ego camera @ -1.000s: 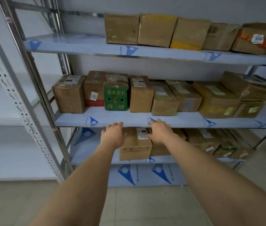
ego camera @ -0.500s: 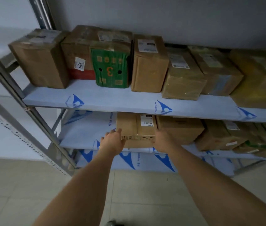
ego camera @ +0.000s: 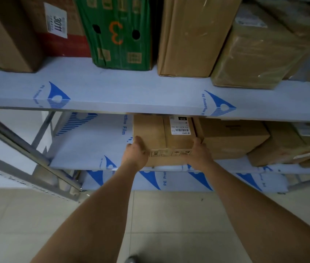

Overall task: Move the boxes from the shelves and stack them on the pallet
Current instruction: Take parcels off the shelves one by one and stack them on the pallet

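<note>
Steel shelving wrapped in blue-printed protective film fills the view. On its upper shelf (towards twelve o'clock) a green box stands beside a tall brown carton. At centre, on the lower shelf, sits a labelled cardboard box. The left hand clasps its nine o'clock side, the right hand its three o'clock side, fingers curled round the front corners.

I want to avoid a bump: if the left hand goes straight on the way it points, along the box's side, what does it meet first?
Likely nothing soon: the left hand points along the box, over bare lower shelf. Depth behind is unclear.
</note>
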